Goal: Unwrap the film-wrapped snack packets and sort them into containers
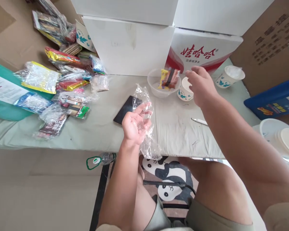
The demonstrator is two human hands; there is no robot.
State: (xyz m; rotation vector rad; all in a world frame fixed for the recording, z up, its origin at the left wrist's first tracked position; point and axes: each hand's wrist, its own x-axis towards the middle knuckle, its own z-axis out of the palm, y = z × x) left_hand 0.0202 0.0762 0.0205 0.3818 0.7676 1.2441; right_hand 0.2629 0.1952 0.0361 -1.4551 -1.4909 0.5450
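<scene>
Crinkled clear plastic wrap lies across the palm of my left hand, whose curled fingers hold it above the table's front edge. Under that hand, partly covered, is a dark phone. My right hand is raised over a white paper cup with teal leaves, its fingers apart and nothing seen in them. Just left of those fingers, small wrapped snacks, yellow and reddish brown and slightly blurred, appear at the clear plastic bowl. Whether they rest in the bowl or are above it, I cannot tell.
Several packaged snacks are heaped on the left of the cloth-covered table. White boxes stand along the back. To the right are another paper cup, a white pen-like tool, a blue package and a plastic tub.
</scene>
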